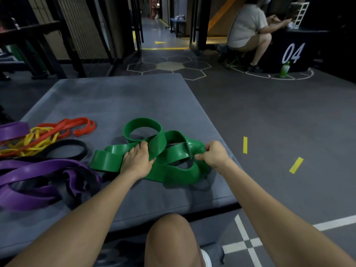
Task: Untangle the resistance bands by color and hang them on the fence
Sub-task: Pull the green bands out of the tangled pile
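Head view, starting at the fingers: the right hand (213,154) is curled shut, pinching a twisted bit of the green band (169,166) at its right end, near the right edge of the grey mat (119,97). The left hand (137,158) is laid over the middle of the same green tangle with the fingers partly spread, pressing down or loosely gripping a strap, I honestly can't tell which

Looks to me like the untangling step, green being the color in hand. Nothing's on a fence yet as far as I can see, so I'd call the task early on. Next move probably needs the right hand to draw its end out sideways while the left pins the rest, so the crossed loops slip apart instead of cinching tighter

Counts, roughly: green is one heap of wide loops, could be one band or two, can't say. Left of it lies one black band (67,149) as a flat ring. Nearer me there's a purple pile (38,180), at least two bands I think. Further back are orange bands (77,126) knotted up with thin yellow bands (32,139), several strands each, too mixed to count. One person sits at the far right, not involved
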The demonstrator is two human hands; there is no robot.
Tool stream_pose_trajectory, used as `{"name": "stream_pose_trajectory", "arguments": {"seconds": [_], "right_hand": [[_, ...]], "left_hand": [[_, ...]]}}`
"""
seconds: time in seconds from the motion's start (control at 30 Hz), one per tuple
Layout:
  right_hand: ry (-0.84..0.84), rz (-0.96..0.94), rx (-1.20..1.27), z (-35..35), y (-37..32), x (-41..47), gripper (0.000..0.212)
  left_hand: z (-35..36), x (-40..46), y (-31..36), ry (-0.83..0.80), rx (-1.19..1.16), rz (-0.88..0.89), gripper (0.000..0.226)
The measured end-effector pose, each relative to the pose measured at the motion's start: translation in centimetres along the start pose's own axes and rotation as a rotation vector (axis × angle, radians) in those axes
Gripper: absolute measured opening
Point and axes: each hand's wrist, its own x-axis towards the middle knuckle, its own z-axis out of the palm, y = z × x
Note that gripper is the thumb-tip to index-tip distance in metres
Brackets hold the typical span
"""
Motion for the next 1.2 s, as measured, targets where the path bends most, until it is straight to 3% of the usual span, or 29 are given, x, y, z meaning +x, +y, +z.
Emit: {"name": "stream_pose_trajectory", "arguments": {"seconds": [0.07, 0.13, 0.23, 0.33, 0.53, 0.67, 0.77, 0.87, 1.0, 1.1, 1.2], "right_hand": [[0.207, -0.052, -0.123, -0.9, 0.5, 0.3, 0.015], [0.283, -0.075, -0.209, -1.3, 1.1, 0.3, 0.022], [0.261, -0.099, -0.279, -1.0, 1.5, -0.2, 0.02], [0.245, -0.108, -0.32, -1.2, 2.0, -0.1, 0.016], [0.233, -0.182, -0.526, -2.7, 0.7, -0.1, 0.008], [0.376, -0.211, -0.385, -2.4, -0.6, -0.4, 0.006], [0.369, -0.208, -0.335, -2.4, -1.5, -0.5, 0.009], [0.307, -0.211, -0.47, -2.4, -2.2, -0.3, 0.029], [0.451, -0.19, -0.326, -2.1, -2.8, -0.5, 0.031], [0.342, -0.193, -0.335, -1.8, -2.7, -0.4, 0.035], [0.182, -0.234, -0.573, -2.1, -3.5, -0.3, 0.033]], "left_hand": [[0.0, 0.2, -0.1, -0.008, -0.009, -0.009, 0.053], [0.0, 0.3, -0.1, -0.014, -0.023, -0.011, 0.049], [-0.3, 0.5, -0.2, -0.035, -0.069, -0.022, 0.042], [-1.6, 0.6, -0.5, -0.055, -0.31, -0.068, 0.041], [-8.0, 1.7, 0.5, 0.131, -0.615, 0.047, 0.035], [-14.2, 3.0, -0.2, 0.312, -0.861, 0.03, 0.027], [-18.9, 3.4, -1.2, 0.481, -0.947, 0.013, 0.024], [-21.3, 4.1, -2.3, 0.517, -0.962, -0.012, 0.019], [-22.0, 4.2, -2.5, 0.514, -1.092, -0.007, 0.018], [-22.4, 4.2, -2.4, 0.497, -1.146, -0.014, 0.015], [-23.0, 4.3, -2.2, 0.481, -1.19, -0.022, 0.013]]}}
